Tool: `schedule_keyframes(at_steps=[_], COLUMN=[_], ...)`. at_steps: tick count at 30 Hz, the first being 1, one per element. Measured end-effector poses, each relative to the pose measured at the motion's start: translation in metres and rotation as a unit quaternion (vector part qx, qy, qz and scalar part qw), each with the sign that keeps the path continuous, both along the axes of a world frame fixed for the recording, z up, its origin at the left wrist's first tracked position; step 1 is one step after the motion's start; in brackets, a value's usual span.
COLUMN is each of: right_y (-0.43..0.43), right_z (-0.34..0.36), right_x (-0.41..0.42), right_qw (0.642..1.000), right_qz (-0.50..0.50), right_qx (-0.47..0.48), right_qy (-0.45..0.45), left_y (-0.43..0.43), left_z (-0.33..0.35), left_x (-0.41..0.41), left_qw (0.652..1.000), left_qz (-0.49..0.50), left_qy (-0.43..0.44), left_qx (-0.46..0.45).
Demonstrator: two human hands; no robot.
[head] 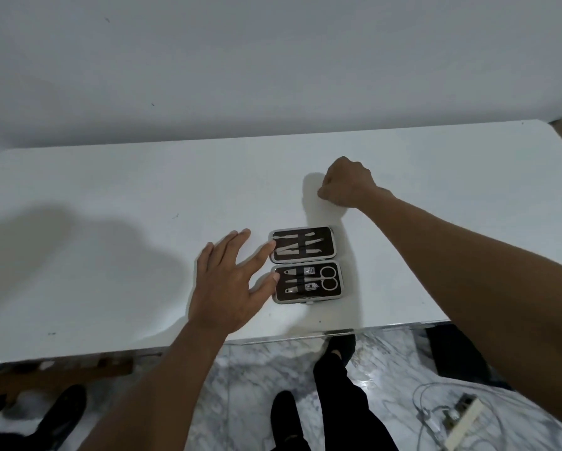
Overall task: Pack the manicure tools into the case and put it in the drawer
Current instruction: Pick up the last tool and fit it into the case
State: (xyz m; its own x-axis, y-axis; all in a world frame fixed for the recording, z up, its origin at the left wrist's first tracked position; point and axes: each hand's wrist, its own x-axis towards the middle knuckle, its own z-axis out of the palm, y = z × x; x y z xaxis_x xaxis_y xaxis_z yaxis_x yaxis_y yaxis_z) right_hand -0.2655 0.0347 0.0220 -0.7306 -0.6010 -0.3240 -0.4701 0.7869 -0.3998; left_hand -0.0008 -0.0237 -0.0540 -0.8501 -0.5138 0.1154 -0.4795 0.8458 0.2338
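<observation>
Case (306, 265), lying open and flat on the white worktop (110, 222), near the front edge and right of the middle. Its two halves sit one behind the other, hinge line between them, dark lining framed by a grey rim. Far half: slim metal tools (300, 246) held side by side under a strap. Near half: scissors (327, 277) at the right with loops toward the right edge, and clippers (300, 280) stacked to the left under a strap.

Left hand (230, 284), palm down over the worktop just left of the case, fingers spread; grip open, holding nothing. The index fingertip touches the left rim of the far half and the thumb tip touches the left rim of the near half.

Right hand (348, 185), behind the case toward the back edge, well apart from it, curled into a closed fist, knuckles up; whether anything is inside cannot be told.

Below the front edge: marble floor (256, 369), dark trouser legs and shoes, a cable (435, 405) at lower right.
</observation>
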Motion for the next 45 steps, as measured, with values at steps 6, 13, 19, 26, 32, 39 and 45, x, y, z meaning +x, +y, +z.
schedule_keyframes(at_steps=[6, 13, 19, 26, 32, 39, 45], right_y=[0.045, 0.070, 0.071, 0.060, 0.060, 0.062, 0.063], right_z=[0.006, 0.007, 0.003, 0.004, 0.002, -0.003, -0.010], right_x=[0.031, 0.050, 0.056, 0.063, 0.059, 0.060, 0.060], right_qw=[0.997, 0.986, 0.968, 0.955, 0.949, 0.946, 0.948], right_qz=[0.030, 0.136, 0.214, 0.243, 0.250, 0.258, 0.256], right_qx=[-0.069, -0.035, 0.011, 0.034, 0.041, 0.026, 0.001], right_qy=[-0.016, 0.092, 0.134, 0.167, 0.188, 0.195, 0.188], left_y=[-0.001, -0.001, -0.002, -0.002, -0.001, 0.000, -0.001], left_z=[-0.002, -0.001, -0.004, -0.003, -0.003, -0.001, -0.003], left_x=[-0.002, -0.001, 0.000, -0.001, 0.000, 0.000, -0.001], left_qw=[1.000, 1.000, 1.000, 1.000, 1.000, 1.000, 1.000], left_qz=[0.000, 0.000, -0.003, -0.001, 0.001, -0.001, -0.002], left_qy=[0.012, 0.008, 0.019, 0.019, 0.017, 0.023, 0.020], left_qx=[-0.005, -0.003, -0.001, -0.005, 0.002, 0.005, 0.003])
